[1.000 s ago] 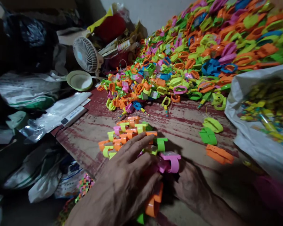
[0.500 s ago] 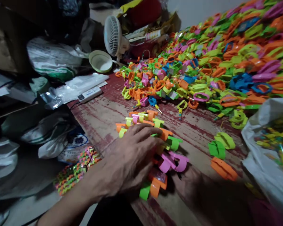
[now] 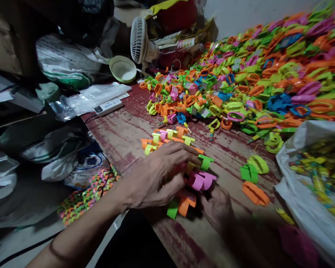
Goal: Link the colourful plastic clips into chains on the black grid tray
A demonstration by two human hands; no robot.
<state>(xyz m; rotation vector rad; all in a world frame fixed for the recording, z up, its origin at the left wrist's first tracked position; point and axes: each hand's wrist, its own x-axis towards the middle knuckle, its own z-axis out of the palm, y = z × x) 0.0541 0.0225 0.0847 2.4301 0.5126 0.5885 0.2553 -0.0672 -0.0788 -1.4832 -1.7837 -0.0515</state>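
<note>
On the table (image 3: 123, 130), both hands grip linked clips (image 3: 181, 163): left hand (image 3: 156, 178) clenched over them, right hand (image 3: 217, 208) pinching at 5 o'clock.

My left hand (image 3: 153, 178) lies palm down near the table's front edge, fingers spread and curled forward, thumb tucked toward the right. Its bare forearm runs back to the lower left. My right hand (image 3: 217, 208) sits just beside it, in shadow, fingers bent inward.
</note>
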